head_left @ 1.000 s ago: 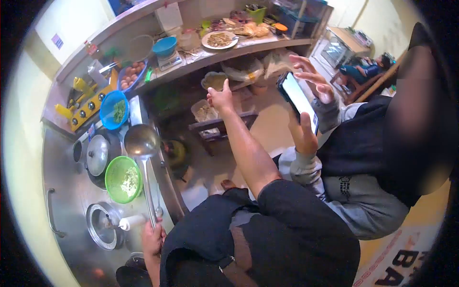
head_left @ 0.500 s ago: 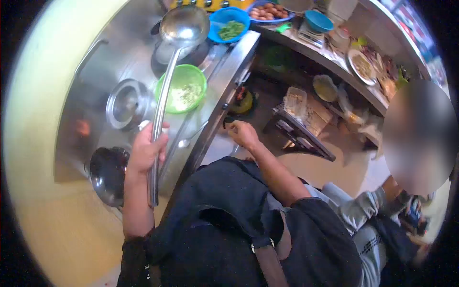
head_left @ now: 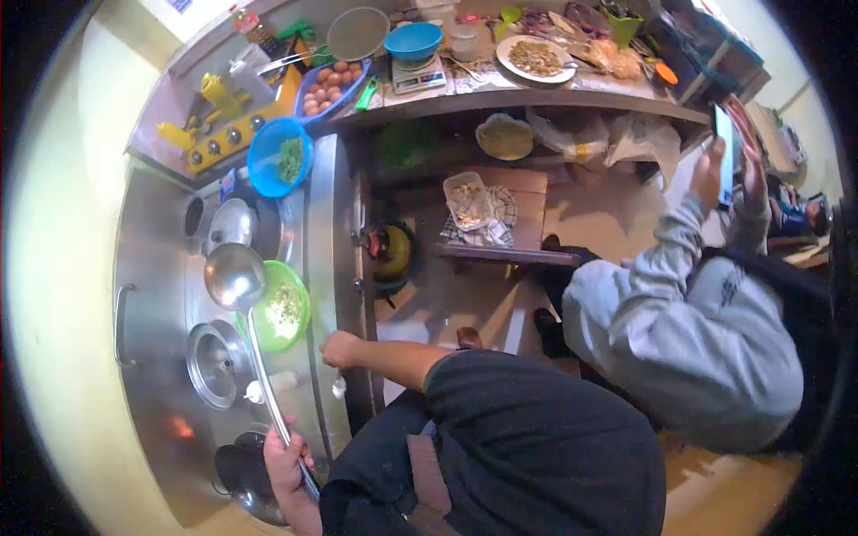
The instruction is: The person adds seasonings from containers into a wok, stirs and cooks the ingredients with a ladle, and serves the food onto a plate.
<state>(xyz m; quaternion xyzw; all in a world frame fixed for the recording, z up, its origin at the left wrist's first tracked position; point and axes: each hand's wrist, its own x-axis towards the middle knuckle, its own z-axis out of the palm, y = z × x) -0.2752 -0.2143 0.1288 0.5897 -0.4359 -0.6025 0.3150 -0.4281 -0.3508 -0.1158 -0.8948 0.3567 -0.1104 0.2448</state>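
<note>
My left hand (head_left: 288,460) is wrapped round the handle of a large metal ladle (head_left: 236,280), whose bowl hangs beside a green basket (head_left: 299,332) with chopped pale food. Near the front edge of the steel counter, my right hand (head_left: 341,349) has its fingers curled; what lies under them is hidden. A spoon (head_left: 339,387) rests just below that hand. Close to the ladle handle lies a white bottle (head_left: 279,384), with a round metal burner ring (head_left: 212,364) to its left.
A blue basin (head_left: 257,161) of greens, a lidded pot (head_left: 231,223) and a dark wok (head_left: 252,478) are on the counter. Eggs (head_left: 329,87), a scale (head_left: 418,77) and a plate of food (head_left: 536,59) stand behind. A person in grey (head_left: 688,339) holds a phone (head_left: 724,152) at right.
The view has swung back to the right. My right hand, earlier stretched forward with fingers apart, has come to the counter edge and curled. My left hand still holds the ladle.
</note>
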